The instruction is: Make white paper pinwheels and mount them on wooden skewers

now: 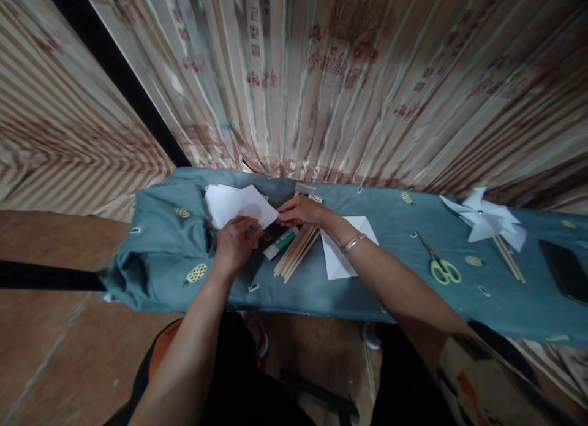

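Note:
White paper (239, 204) is held by both hands at the left part of the cloth-covered table. My left hand (236, 242) grips its lower edge with bent fingers. At its pointed right corner, my right hand (298, 210) pinches the paper between thumb and fingers. Whether this is one sheet or several layers, I cannot tell. Just below the hands lie a green and white glue stick (281, 243) and a bundle of several thin wooden sticks (297, 253). Under my right forearm is a white square sheet (337, 257) with crease lines, partly hidden.
Green-handled scissors (441, 268) lie open on the blue-green cloth (395, 230). Farther right are white paper pinwheels (482, 217) on wooden sticks and a black phone (565, 270). A patterned curtain (294, 76) hangs behind the table; a black pole (46, 275) stands out at left.

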A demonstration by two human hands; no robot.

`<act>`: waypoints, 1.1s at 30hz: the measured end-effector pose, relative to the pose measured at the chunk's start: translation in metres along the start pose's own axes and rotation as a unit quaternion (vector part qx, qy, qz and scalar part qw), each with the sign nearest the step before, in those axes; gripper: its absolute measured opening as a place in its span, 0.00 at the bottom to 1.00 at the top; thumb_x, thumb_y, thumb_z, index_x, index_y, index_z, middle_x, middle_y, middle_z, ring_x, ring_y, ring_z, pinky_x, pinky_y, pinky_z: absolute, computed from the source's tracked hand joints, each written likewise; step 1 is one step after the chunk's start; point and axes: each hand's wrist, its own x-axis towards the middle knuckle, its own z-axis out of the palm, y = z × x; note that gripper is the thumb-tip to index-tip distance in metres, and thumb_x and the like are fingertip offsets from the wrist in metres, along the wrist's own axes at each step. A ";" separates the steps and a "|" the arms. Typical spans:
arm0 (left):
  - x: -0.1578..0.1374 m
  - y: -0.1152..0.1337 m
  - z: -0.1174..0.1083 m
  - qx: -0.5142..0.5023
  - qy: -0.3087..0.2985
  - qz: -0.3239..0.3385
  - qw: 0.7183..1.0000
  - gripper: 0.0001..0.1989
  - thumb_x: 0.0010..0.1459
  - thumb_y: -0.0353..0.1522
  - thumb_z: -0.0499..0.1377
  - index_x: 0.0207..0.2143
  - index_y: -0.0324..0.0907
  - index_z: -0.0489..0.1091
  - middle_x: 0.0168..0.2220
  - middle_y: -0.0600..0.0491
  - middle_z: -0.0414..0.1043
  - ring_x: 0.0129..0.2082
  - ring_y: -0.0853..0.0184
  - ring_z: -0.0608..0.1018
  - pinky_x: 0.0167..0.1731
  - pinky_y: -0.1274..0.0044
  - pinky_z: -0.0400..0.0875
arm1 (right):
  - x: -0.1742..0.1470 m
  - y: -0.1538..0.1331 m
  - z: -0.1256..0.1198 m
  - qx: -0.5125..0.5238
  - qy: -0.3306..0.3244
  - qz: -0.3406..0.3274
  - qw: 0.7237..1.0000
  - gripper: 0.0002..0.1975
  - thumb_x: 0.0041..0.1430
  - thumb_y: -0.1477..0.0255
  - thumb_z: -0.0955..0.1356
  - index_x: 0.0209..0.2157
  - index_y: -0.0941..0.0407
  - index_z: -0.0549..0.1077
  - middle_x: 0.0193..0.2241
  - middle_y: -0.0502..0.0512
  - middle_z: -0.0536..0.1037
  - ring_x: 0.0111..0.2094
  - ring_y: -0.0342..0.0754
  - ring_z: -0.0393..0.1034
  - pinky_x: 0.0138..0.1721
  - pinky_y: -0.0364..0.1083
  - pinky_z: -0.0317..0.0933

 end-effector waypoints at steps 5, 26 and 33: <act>0.000 0.000 -0.001 0.019 -0.002 -0.003 1.000 0.12 0.58 0.32 0.59 0.42 0.38 0.78 0.45 0.45 0.80 0.40 0.62 0.81 0.40 0.75 0.75 | 0.002 0.002 -0.001 0.008 -0.007 0.004 1.000 0.07 0.52 0.85 0.71 0.26 0.61 0.80 0.20 0.50 0.79 0.23 0.39 0.74 0.29 0.36 0.70; -0.002 0.022 -0.001 0.100 -0.004 -0.011 0.995 0.13 0.59 0.29 0.54 0.33 0.40 0.80 0.38 0.47 0.81 0.36 0.61 0.81 0.34 0.76 0.71 | 0.014 -0.004 0.010 -0.144 0.070 0.009 0.987 0.11 0.54 0.85 0.69 0.20 0.61 0.76 0.13 0.46 0.73 0.16 0.36 0.67 0.20 0.34 0.64; -0.004 0.026 0.006 0.113 -0.025 0.003 0.993 0.11 0.59 0.28 0.55 0.34 0.40 0.79 0.38 0.46 0.80 0.36 0.60 0.81 0.36 0.74 0.71 | 0.019 0.002 0.009 -0.202 0.074 -0.020 0.976 0.11 0.53 0.83 0.69 0.19 0.61 0.77 0.14 0.47 0.75 0.18 0.39 0.69 0.25 0.37 0.67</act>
